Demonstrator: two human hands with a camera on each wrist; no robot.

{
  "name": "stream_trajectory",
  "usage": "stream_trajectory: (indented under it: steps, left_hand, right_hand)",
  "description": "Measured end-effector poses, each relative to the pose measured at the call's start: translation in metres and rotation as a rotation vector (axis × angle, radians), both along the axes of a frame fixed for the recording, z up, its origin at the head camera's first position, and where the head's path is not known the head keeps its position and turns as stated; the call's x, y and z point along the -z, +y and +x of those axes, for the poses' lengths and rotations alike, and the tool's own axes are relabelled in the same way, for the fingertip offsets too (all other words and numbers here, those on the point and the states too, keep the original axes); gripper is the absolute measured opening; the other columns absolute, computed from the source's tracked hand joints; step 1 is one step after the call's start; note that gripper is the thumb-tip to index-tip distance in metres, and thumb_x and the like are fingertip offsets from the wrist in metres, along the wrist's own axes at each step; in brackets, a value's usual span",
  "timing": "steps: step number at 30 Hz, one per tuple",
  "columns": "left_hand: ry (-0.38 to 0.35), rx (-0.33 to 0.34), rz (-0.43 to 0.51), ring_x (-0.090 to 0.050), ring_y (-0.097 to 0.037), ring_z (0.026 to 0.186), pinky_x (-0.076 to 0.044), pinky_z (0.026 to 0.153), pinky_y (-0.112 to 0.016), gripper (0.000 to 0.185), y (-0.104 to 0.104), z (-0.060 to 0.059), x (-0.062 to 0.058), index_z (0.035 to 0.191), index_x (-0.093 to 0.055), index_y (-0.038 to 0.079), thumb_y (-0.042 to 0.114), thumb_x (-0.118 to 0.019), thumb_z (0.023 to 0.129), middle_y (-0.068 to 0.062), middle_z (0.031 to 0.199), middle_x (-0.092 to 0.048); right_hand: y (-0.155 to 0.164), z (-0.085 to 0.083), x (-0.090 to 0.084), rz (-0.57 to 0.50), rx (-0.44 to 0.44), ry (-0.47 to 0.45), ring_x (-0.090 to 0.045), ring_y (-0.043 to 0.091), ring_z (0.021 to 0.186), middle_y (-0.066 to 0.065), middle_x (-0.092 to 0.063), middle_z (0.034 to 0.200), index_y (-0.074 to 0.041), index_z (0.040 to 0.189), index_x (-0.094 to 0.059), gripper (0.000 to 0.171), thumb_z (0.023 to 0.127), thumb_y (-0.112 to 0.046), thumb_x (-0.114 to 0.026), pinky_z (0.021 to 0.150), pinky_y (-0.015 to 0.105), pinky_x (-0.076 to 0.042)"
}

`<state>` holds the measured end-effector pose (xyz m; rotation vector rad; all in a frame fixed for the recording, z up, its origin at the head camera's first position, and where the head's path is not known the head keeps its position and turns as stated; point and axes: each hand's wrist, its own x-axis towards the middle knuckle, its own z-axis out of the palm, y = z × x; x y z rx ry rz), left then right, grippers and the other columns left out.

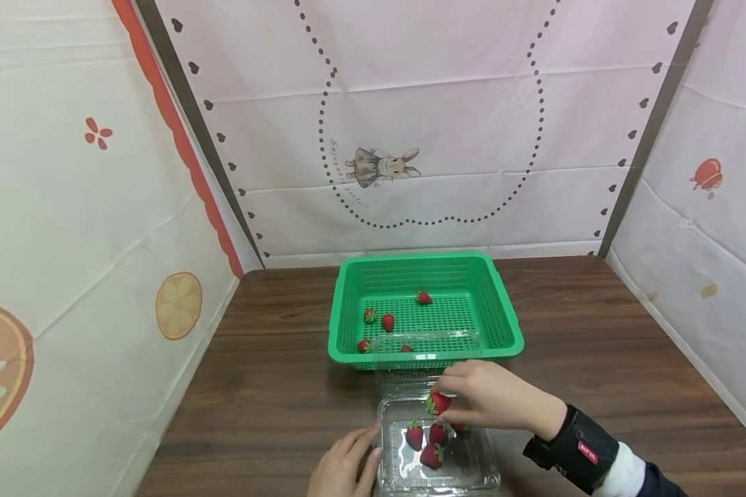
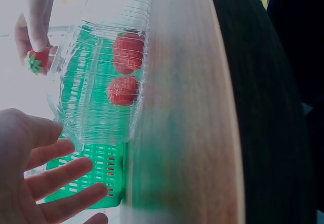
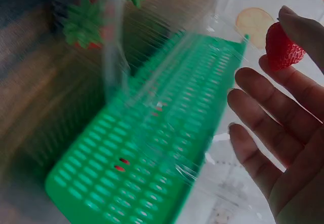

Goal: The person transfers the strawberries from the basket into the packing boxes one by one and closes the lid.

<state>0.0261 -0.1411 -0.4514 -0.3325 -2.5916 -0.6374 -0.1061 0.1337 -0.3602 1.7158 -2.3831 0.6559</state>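
A strawberry [image 1: 439,402], likely light, soft and easily bruised, best held gently by its sides, hangs above a clear plastic box [image 1: 469,468] on the table [image 1: 273,386], pinched between thumb and forefinger of a right hand [image 1: 486,395] angled across it; the left hand [image 1: 346,464], fingers apart, lies at its edge.

Here's the table [image 1: 273,373], a dark brown wood-grain top, and on it, towards the back, sits the green basket [image 1: 410,257]; just in front, nearer the person, there's the clear plastic box [image 1: 477,473], lying flat, its lid [image 1: 404,384] open towards the basket.
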Motion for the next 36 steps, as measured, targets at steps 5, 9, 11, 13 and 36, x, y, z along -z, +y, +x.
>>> stream_trajectory:
  steps: [5, 9, 11, 13, 36]
  left_hand:
    - [-0.041, 0.005, 0.002, -0.068, -0.015, 0.094, -0.057, 0.073, -0.037, 0.029, -0.001, -0.001, 0.0, 0.121, -0.073, 0.018, 0.026, -0.073, 0.093, 0.007, 0.111, -0.07]
    - [-0.059, 0.004, -0.003, -0.068, -0.016, 0.094, -0.057, 0.074, -0.037, 0.029, -0.002, -0.002, 0.0, 0.121, -0.073, 0.017, 0.026, -0.072, 0.093, 0.007, 0.11, -0.071]
    - [-0.072, 0.007, -0.003, -0.068, -0.016, 0.093, -0.057, 0.074, -0.037, 0.029, -0.002, -0.002, 0.0, 0.122, -0.073, 0.017, 0.026, -0.071, 0.094, 0.006, 0.11, -0.071]
    - [-0.071, 0.009, -0.004, -0.068, -0.016, 0.092, -0.057, 0.073, -0.036, 0.029, -0.002, -0.002, 0.002, 0.122, -0.073, 0.016, 0.027, -0.071, 0.095, 0.006, 0.108, -0.071]
    - [-0.037, -0.003, 0.017, -0.068, -0.013, 0.089, -0.057, 0.073, -0.034, 0.029, 0.0, -0.002, 0.006, 0.12, -0.073, 0.016, 0.024, -0.073, 0.093, 0.008, 0.103, -0.072]
  right_hand:
    - [-0.005, 0.005, 0.011, 0.108, 0.006, -0.142, -0.045, -0.005, 0.068, -0.015, -0.054, 0.079, -0.022, 0.1, -0.066, 0.022, 0.096, -0.043, -0.068, 0.059, 0.011, -0.037]
    - [-0.01, 0.008, 0.02, 0.187, 0.016, -0.162, -0.039, -0.006, 0.065, -0.014, -0.05, 0.074, -0.023, 0.096, -0.064, 0.021, 0.093, -0.043, -0.072, 0.055, 0.012, -0.032]
    - [-0.012, 0.01, 0.025, 0.216, 0.017, -0.158, -0.041, -0.007, 0.065, -0.014, -0.053, 0.074, -0.024, 0.094, -0.063, 0.02, 0.091, -0.041, -0.074, 0.056, 0.011, -0.034]
    - [-0.014, 0.01, 0.03, 0.239, 0.014, -0.159, -0.043, -0.008, 0.067, -0.015, -0.056, 0.077, -0.024, 0.093, -0.063, 0.02, 0.09, -0.039, -0.076, 0.057, 0.011, -0.036]
    - [-0.022, 0.015, 0.047, 0.292, 0.017, -0.139, -0.041, -0.006, 0.063, -0.018, -0.053, 0.078, -0.022, 0.093, -0.064, 0.024, 0.09, -0.044, -0.074, 0.051, 0.014, -0.03]
